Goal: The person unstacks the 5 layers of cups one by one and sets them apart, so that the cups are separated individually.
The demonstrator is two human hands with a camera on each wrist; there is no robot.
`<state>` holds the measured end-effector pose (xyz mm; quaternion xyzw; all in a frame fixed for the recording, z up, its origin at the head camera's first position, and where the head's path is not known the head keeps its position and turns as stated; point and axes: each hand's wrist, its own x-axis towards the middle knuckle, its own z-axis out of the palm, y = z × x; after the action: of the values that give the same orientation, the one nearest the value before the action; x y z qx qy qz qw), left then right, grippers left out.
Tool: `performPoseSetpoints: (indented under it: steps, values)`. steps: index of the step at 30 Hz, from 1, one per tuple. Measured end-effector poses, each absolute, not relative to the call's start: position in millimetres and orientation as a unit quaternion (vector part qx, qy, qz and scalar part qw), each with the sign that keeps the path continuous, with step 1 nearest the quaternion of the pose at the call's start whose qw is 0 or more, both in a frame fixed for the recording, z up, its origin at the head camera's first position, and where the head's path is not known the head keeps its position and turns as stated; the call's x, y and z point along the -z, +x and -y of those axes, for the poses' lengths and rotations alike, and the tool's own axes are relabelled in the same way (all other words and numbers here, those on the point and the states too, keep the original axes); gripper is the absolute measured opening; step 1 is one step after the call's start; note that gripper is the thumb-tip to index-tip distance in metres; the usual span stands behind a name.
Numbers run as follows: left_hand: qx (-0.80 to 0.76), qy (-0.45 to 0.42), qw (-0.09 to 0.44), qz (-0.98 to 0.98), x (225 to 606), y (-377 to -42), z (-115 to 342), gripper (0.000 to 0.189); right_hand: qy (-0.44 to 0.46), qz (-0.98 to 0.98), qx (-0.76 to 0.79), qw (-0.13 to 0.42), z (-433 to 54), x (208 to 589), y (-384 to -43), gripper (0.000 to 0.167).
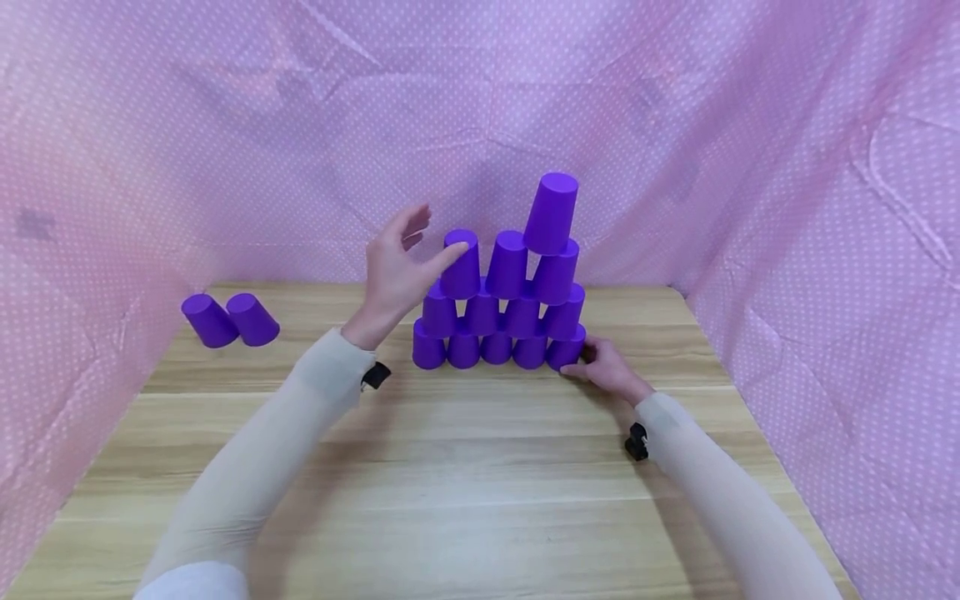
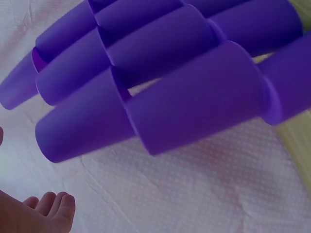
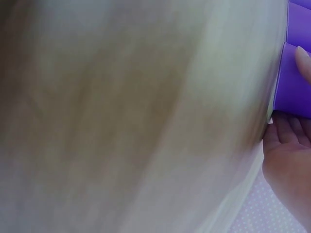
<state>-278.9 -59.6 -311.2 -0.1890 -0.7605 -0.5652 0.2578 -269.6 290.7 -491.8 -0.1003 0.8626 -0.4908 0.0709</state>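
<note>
Upside-down purple cups form a stepped stack, with several in the bottom row [image 1: 496,348], fewer in each row above and a single top cup [image 1: 552,214] at the right end. My left hand [image 1: 396,271] is raised at the stack's upper left, fingers spread and nothing held. Its thumb overlaps the left cup of the third row [image 1: 462,271] in the head view; the left wrist view has the fingers [image 2: 60,208] apart from the cups. Low on the right, my right hand [image 1: 609,371] grips the end cup [image 1: 566,350] of the bottom row between thumb and fingers.
Two more purple cups, a left one [image 1: 210,321] and a right one [image 1: 253,320], stand upside down at the table's far left. The wooden table [image 1: 450,500] is enclosed by a pink dotted cloth [image 1: 300,167] behind and at both sides.
</note>
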Motion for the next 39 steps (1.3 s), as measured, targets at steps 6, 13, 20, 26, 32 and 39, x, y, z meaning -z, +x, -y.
performPoseSetpoints:
  steps: [6,13,20,26,32,39]
  values:
    - [0.557,-0.197,0.204,0.78,293.4,-279.5,30.8,0.079,-0.097,-0.865,0.487,0.074,-289.6,490.1,-268.8,0.05]
    - [0.494,-0.205,0.146,0.832,277.7,-283.2,-2.2,0.093,-0.096,-0.868,0.482,0.075,-290.4,488.5,-267.1,0.051]
    - [0.463,-0.199,0.098,0.858,260.8,-293.9,-29.2,0.092,-0.091,-0.868,0.482,0.076,-289.3,488.1,-267.6,0.047]
    - [0.456,-0.196,0.083,0.864,257.1,-300.9,-41.0,0.091,-0.094,-0.868,0.483,0.073,-289.6,489.3,-267.6,0.049]
    - [0.476,-0.195,0.091,0.852,260.2,-304.6,-42.7,0.087,-0.095,-0.865,0.487,0.077,-289.7,491.2,-267.9,0.05]
    - [0.498,-0.19,0.093,0.841,261.3,-307.4,-45.5,0.081,-0.097,-0.863,0.491,0.072,-289.4,491.6,-269.2,0.047]
